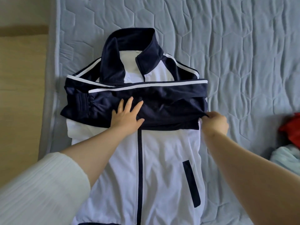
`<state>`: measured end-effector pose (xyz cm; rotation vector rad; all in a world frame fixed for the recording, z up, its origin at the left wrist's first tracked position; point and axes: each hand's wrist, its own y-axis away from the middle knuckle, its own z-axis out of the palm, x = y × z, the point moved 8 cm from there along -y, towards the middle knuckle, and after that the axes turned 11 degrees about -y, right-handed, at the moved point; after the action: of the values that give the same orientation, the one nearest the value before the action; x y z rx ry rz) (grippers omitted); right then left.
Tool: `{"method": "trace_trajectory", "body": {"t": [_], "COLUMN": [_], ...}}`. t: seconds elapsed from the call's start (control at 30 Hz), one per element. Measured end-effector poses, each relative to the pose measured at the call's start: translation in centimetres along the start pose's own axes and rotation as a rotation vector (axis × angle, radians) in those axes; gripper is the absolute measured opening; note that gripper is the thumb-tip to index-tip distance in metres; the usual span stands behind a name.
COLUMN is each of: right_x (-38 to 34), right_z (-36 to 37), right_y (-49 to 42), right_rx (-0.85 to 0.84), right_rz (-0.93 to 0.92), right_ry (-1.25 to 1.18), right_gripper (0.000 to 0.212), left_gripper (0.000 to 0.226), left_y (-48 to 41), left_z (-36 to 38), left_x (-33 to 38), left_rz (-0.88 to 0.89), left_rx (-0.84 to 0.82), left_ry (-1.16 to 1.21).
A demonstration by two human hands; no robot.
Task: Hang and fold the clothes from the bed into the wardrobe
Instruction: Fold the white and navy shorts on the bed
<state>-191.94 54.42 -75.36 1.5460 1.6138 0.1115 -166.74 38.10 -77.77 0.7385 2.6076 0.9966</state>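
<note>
White and navy jacket (164,153) is lying face up on the bed (243,46), and a person is folding it.
Both dark sleeves (170,101) are lying crossed over the chest, so the fold looks started but not finished; the bottom half is lying flat and probably needs folding up next. A red cloth (290,129) and a pale blue cloth (287,157) are waiting at the bed's edge, and no wardrobe is showing. The left hand (125,117) is pressing flat on the sleeves, its grip spread wide and holding nothing. The right hand (215,121) is pinching the sleeve fold at the jacket's side, its grip squeezed tight on the cloth.
</note>
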Motion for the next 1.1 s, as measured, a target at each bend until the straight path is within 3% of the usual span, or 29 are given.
{"method": "trace_trajectory", "body": {"t": [0.13, 0.23, 0.33, 0.5, 0.57, 0.67, 0.77, 0.9, 1.0, 1.1], "right_x": [3.6, 4.2, 4.4, 6.3, 6.4, 5.8, 6.0, 8.4, 12.2, 16.0], "right_z": [-0.9, 0.1, 1.2, 2.6, 2.1, 1.0, 1.7, 5.5, 9.0, 11.3], "right_y": [1.2, 1.8, 2.8, 5.4, 5.7, 6.7, 10.1, 16.4, 21.2, 24.9], "right_rx": [0.106, 0.057, -0.028, -0.174, -0.157, -0.060, -0.041, -0.213, -0.433, -0.533], "right_rz": [0.133, 0.115, 0.069, 0.165, 0.138, -0.029, -0.224, -0.401, -0.472, -0.572], "right_ry": [-0.189, -0.290, -0.231, -0.233, -0.176, 0.044, 0.223, 0.330, 0.471, 0.663], "right_gripper": [0.023, 0.033, 0.054, 0.052, 0.052, 0.050, 0.036, 0.022, 0.025, 0.040], "left_gripper": [0.063, 0.062, 0.060, 0.064, 0.065, 0.064, 0.063, 0.047, 0.017, 0.016], "left_y": [0.9, 1.7, 3.1, 5.5, 5.9, 6.2, 8.5, 13.6, 18.0, 22.8], "left_z": [0.6, 0.8, 1.2, 3.7, 3.9, 3.7, 4.3, 7.3, 11.3, 16.6], "left_x": [-0.5, -0.7, -0.5, -3.4, -5.6, -7.1, -5.9, -2.2, -0.6, 1.3], "left_rz": [0.006, -0.038, -0.070, -0.177, -0.200, -0.162, -0.096, 0.085, 0.262, 0.612], "left_rx": [0.007, 0.041, 0.097, -0.077, -0.119, -0.015, 0.174, 0.309, 0.169, 0.022], "left_ry": [-0.065, -0.061, -0.078, -0.184, -0.191, -0.232, -0.194, -0.155, -0.014, -0.173]}}
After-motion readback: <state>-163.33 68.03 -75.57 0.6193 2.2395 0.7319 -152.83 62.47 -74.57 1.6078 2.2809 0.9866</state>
